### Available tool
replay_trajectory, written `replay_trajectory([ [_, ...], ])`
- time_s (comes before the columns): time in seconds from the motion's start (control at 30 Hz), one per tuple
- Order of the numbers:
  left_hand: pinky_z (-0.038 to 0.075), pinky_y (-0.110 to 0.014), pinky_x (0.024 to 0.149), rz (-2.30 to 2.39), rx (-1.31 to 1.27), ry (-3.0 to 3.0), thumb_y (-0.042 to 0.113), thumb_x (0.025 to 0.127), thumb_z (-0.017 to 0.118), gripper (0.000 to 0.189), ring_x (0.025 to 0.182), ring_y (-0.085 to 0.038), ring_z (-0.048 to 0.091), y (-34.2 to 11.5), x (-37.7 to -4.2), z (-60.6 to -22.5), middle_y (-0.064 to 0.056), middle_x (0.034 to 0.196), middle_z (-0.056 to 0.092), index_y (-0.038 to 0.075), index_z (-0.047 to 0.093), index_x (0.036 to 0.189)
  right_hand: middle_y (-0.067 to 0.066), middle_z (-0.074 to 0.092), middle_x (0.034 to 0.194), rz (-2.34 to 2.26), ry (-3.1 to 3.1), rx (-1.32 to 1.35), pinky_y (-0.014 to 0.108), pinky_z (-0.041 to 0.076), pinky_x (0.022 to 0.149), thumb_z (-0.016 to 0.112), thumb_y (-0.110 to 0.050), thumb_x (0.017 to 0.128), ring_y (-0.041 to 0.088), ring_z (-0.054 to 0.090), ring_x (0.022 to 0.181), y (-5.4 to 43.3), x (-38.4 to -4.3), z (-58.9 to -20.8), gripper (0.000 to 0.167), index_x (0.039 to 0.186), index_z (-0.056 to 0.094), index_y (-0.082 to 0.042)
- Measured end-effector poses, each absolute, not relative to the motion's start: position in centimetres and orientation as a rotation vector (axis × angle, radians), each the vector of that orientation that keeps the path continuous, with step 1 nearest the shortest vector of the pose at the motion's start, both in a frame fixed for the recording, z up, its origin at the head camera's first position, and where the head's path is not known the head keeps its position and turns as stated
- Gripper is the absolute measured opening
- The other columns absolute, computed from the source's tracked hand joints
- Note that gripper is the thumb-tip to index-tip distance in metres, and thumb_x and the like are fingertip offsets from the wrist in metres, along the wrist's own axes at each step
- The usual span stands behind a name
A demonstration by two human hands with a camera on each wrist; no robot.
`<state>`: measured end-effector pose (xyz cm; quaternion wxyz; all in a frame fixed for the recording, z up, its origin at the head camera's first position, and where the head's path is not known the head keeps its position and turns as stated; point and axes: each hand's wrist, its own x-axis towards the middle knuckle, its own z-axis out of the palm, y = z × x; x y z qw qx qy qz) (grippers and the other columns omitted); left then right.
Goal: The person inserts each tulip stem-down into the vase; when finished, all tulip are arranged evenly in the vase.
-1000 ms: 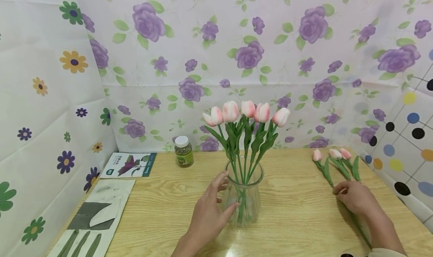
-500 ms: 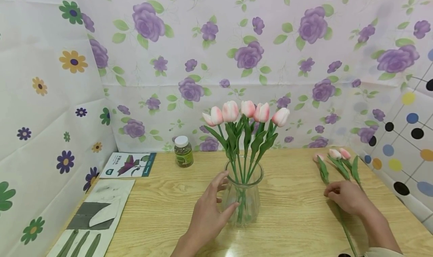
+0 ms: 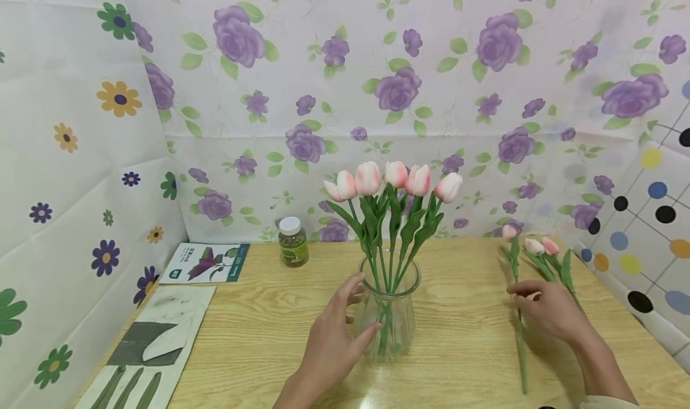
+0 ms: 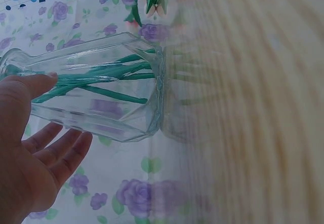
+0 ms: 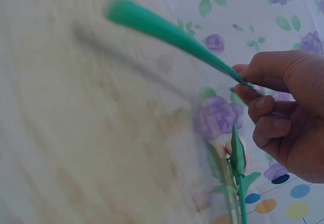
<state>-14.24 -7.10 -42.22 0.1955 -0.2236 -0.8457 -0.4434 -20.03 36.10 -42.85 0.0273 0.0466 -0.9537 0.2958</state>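
A clear glass vase point(image 3: 403, 322) stands on the table with several pink-and-white artificial tulips point(image 3: 396, 174) in it. My left hand point(image 3: 331, 340) holds the vase's left side, thumb on the near side and fingers curved round behind. In the left wrist view the thumb lies on the glass over the green stems point(image 4: 114, 73). To the right, my right hand point(image 3: 550, 310) pinches a single tulip point(image 3: 521, 358) by its stem between thumb and fingertips. The right wrist view shows the stem's lower end point(image 5: 136, 19) raised, its shadow falling on the table.
Two more tulips point(image 3: 547, 259) lie at the table's back right. Behind the vase to the left stands a white-capped jar point(image 3: 293, 244). A booklet point(image 3: 207, 262) and a printed sheet point(image 3: 156, 337) lie along the left edge. Patterned sheets point(image 3: 345, 97) enclose the table.
My right hand has moved left, lifting the tulip from the table; its stem has swung from slanting to nearly straight. The left hand and vase have stayed in place.
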Motion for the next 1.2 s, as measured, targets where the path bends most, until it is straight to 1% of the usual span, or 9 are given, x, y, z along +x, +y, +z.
replay_trajectory([
  [0.17,0.066,-0.038,0.079,-1.236,-0.622,-2.374,0.011,0.086,0.089,0.094,0.116,-0.028,0.073,-7.03,-14.18,-42.18,-0.009,0.134,0.067,0.026,0.034,0.160,0.022,0.074,0.125,0.944,-2.911,0.107,0.025,0.055,0.065,0.065,-0.021,0.106,0.021,0.068,0.096,35.82,-19.90,-42.64,0.031,0.128,0.074,-0.002],
  [0.23,0.066,-0.039,0.079,-1.238,-0.619,-2.376,0.010,0.086,0.089,0.094,0.116,-0.027,0.073,-7.03,-14.16,-42.15,-0.009,0.134,0.067,0.026,0.033,0.160,0.021,0.074,0.123,0.952,-2.890,0.103,0.024,0.055,0.069,0.065,-0.022,0.106,0.024,0.069,0.100,35.81,-19.93,-42.61,0.031,0.129,0.074,-0.002],
  [0.37,0.066,-0.038,0.079,-1.235,-0.617,-2.379,0.011,0.086,0.089,0.094,0.116,-0.027,0.073,-7.04,-14.16,-42.15,-0.009,0.134,0.067,0.027,0.033,0.160,0.019,0.075,0.120,0.969,-2.850,0.117,0.021,0.056,0.074,0.066,-0.021,0.106,0.010,0.068,0.098,35.80,-19.96,-42.62,0.031,0.128,0.074,-0.002],
  [0.47,0.066,-0.038,0.080,-1.240,-0.616,-2.383,0.011,0.086,0.088,0.094,0.116,-0.027,0.073,-7.03,-14.16,-42.18,-0.009,0.134,0.067,0.028,0.033,0.160,0.020,0.074,0.120,1.008,-2.829,0.118,0.021,0.057,0.074,0.066,-0.022,0.106,0.001,0.065,0.095,35.85,-19.90,-42.56,0.032,0.130,0.073,-0.001],
  [0.63,0.066,-0.039,0.079,-1.250,-0.616,-2.388,0.011,0.087,0.088,0.095,0.117,-0.029,0.073,-7.07,-14.13,-42.19,-0.009,0.135,0.067,0.029,0.032,0.161,0.024,0.071,0.125,1.102,-2.822,0.103,0.026,0.060,0.068,0.066,-0.023,0.106,0.016,0.069,0.099,35.82,-19.83,-42.52,0.039,0.136,0.068,0.002],
  [0.87,0.066,-0.038,0.079,-1.245,-0.617,-2.379,0.011,0.086,0.088,0.094,0.116,-0.029,0.073,-7.05,-14.16,-42.16,-0.010,0.134,0.067,0.028,0.033,0.161,0.028,0.066,0.135,1.187,-2.817,0.096,0.028,0.063,0.073,0.070,-0.025,0.104,0.040,0.069,0.113,35.80,-19.81,-42.49,0.050,0.145,0.061,0.002],
  [0.97,0.066,-0.038,0.079,-1.239,-0.614,-2.382,0.011,0.086,0.089,0.095,0.116,-0.028,0.073,-7.05,-14.17,-42.18,-0.010,0.134,0.067,0.028,0.032,0.161,0.030,0.062,0.138,1.218,-2.819,0.091,0.030,0.063,0.073,0.071,-0.027,0.104,0.044,0.069,0.114,35.86,-19.90,-42.41,0.055,0.148,0.057,0.003],
  [1.07,0.066,-0.037,0.079,-1.234,-0.609,-2.385,0.012,0.086,0.089,0.096,0.116,-0.026,0.073,-7.06,-14.19,-42.21,-0.009,0.134,0.067,0.029,0.032,0.161,0.029,0.060,0.139,1.248,-2.819,0.079,0.031,0.064,0.074,0.072,-0.028,0.103,0.038,0.072,0.111,35.82,-19.94,-42.32,0.059,0.150,0.055,0.003],
  [1.2,0.066,-0.038,0.079,-1.238,-0.611,-2.390,0.012,0.086,0.089,0.096,0.116,-0.026,0.073,-7.05,-14.20,-42.24,-0.009,0.135,0.067,0.030,0.032,0.161,0.027,0.059,0.140,1.265,-2.822,0.063,0.031,0.062,0.073,0.073,-0.028,0.102,0.019,0.074,0.099,35.69,-19.86,-42.18,0.062,0.152,0.052,0.002],
])
